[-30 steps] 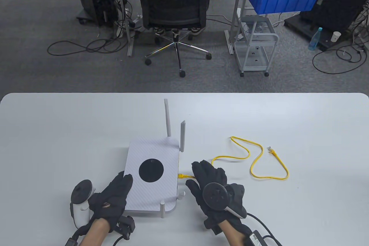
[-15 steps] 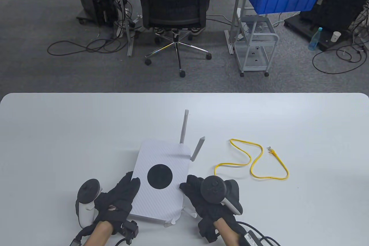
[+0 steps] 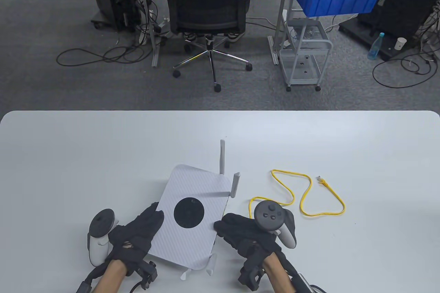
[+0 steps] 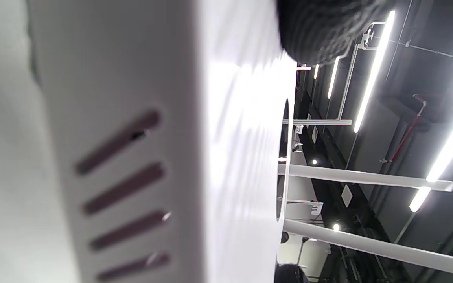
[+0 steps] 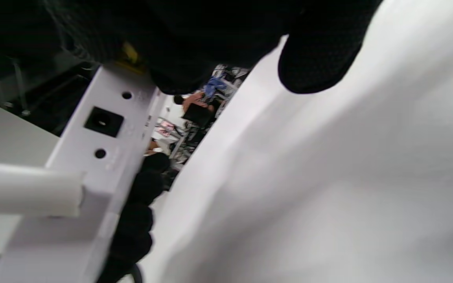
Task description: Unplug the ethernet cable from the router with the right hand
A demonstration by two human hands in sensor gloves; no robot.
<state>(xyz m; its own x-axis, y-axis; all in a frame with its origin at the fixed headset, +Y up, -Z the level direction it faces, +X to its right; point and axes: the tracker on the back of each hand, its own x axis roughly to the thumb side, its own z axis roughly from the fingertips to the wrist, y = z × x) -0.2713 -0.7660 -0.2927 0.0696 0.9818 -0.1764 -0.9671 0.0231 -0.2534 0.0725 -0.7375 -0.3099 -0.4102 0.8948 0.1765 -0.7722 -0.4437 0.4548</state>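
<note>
While R grip (image 3: 240, 233) closes on ethernet cable (image 3: 302, 200) plug, L grip (image 3: 135, 234) steadies router (image 3: 192, 217); squeeze latch, pull straight.

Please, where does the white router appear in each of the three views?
Table view: router at bottom centre, between both hands.
Left wrist view: its vented side wall fills the left and middle.
Right wrist view: its port edge at left.
Shared landmark: its white antennas.
</note>
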